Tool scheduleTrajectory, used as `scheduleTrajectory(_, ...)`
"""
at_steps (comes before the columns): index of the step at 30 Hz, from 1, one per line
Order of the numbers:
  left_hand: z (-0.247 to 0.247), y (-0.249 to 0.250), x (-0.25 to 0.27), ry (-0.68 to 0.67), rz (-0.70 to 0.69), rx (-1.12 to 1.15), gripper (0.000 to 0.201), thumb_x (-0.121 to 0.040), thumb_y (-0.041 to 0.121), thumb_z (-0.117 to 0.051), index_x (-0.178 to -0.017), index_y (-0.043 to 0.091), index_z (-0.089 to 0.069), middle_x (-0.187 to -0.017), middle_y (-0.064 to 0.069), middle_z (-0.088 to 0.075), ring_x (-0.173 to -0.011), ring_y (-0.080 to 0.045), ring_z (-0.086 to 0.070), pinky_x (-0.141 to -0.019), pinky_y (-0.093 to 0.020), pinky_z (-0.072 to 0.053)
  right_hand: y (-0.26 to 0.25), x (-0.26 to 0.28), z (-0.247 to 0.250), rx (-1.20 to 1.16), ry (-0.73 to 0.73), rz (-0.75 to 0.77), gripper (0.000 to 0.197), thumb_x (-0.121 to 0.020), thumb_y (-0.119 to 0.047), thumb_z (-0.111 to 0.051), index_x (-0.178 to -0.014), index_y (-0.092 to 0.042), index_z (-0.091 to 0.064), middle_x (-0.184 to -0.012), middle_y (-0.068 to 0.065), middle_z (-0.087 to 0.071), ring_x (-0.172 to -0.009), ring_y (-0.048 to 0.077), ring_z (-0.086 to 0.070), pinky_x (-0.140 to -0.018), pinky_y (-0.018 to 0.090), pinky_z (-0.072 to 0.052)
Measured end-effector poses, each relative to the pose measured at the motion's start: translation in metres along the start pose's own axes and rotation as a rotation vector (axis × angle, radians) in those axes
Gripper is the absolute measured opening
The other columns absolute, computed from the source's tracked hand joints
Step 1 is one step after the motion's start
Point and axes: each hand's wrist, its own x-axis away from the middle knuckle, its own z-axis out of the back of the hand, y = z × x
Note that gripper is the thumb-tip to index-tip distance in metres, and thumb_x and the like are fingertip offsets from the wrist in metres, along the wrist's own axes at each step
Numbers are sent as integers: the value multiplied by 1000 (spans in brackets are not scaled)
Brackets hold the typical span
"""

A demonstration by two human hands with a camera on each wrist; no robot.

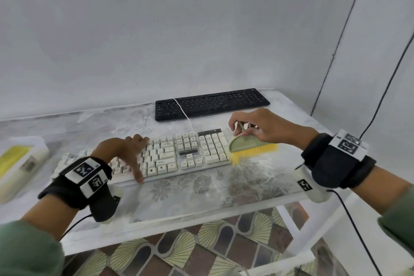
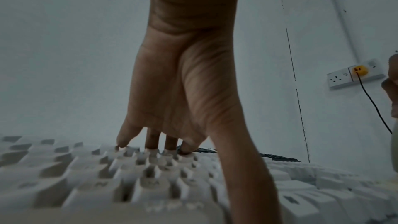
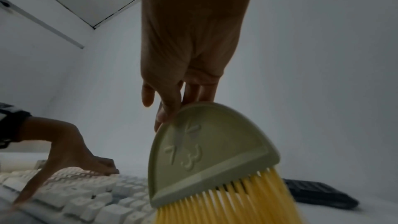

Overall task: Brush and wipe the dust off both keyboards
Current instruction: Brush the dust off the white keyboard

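From above, the brushing step is under way on the white keyboard (image 1: 145,159), which lies near the table's (image 1: 201,197) front edge; the black keyboard (image 1: 211,104) sits behind it, seemingly untouched. The right hand (image 1: 264,127) pinches the brush (image 1: 248,147) by its handle, bristles at the keyboard's right end. Next, I'd guess, comes a sweep back across the keys. At the left wrist, the left hand (image 2: 183,91) spreads, fingertips (image 2: 122,140) pressing keys to steady the board. At the right wrist, fingers (image 3: 170,106) curl around the brush top, bristles (image 3: 226,205) pointing down.
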Motion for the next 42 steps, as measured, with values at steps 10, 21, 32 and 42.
scheduleTrajectory(10, 1, 0, -2, -6, 0, 0, 142, -57, 56, -84, -150, 13, 15, -155, -8, -3, -144, -31, -7, -116, -48, -21, 0, 9, -6, -88, 73, -23, 38, -82, 8, -59, -94, -28, -51, -84, -16, -66, -83, 6, -61, -72, 21, -46)
scheduleTrajectory(21, 3, 3, 0, 19, 9, -28, 134, -56, 56, -84, -150, 14, 1, -152, -6, -13, -139, -27, -21, -110, -44, -32, 2, 12, -2, -98, 85, -67, 46, -81, 6, -61, -91, -37, -48, -83, -15, -68, -79, 2, -56, -69, 23, -45)
scheduleTrajectory(32, 5, 21, -11, 43, -218, 221, 163, -27, 87, -67, -151, 18, 15, -160, -7, -1, -146, -27, -7, -119, -47, -13, -5, -7, -9, -203, 661, -244, 31, -80, 2, -66, -104, -14, -54, -93, -7, -68, -87, 1, -63, -73, 12, -48)
scheduleTrajectory(42, 1, 33, -4, 160, -213, 200, 133, -61, 54, -82, -152, 17, 8, -158, -10, -7, -145, -32, -7, -116, -58, -6, -26, 15, -68, -217, 991, -540, 21, -80, 1, -66, -96, -12, -62, -88, 6, -70, -78, 15, -62, -62, 6, -42)
